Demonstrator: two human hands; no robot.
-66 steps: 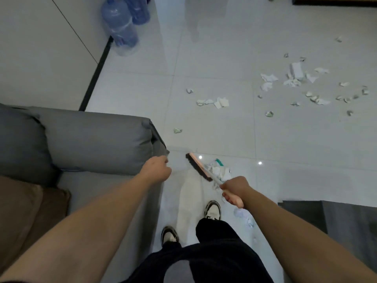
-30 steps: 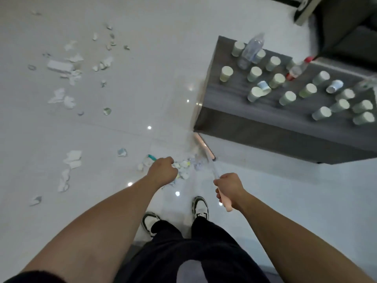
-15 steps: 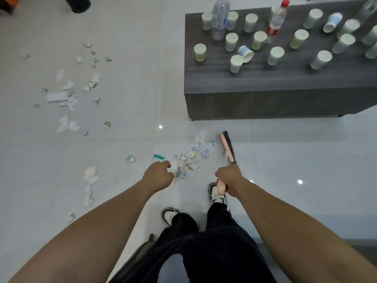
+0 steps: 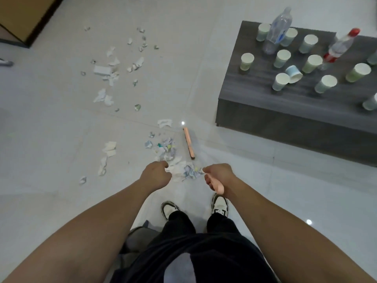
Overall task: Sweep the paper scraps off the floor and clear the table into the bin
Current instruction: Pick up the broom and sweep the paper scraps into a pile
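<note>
1. Right hand: fingers curled round the pink handle of the broom; handle end protruding below the fist, shaft between hand and head blurred.
2. Broom head: pink-backed, resting on the white tiled floor just right of the gathered scrap pile, between that pile and the near corner of the table.
3. Left hand: fingers curled into a loose fist, nothing visibly held, hovering beside the near edge of the pile.
4. Gathered scrap pile: white, blue and green paper bits heaped in front of both hands, ahead of the shoes.
5. Loose scraps: scattered farther out on the floor to the upper left; a smaller trail lying left of the pile.
6. Table: low, dark grey wood grain, at right; upright paper cups spread over the top, one blue cup lying on its side.
7. Bottles: clear plastic bottle and red-capped bottle standing among the cups.
8. Cardboard box: brown, at the upper-left corner.
</note>
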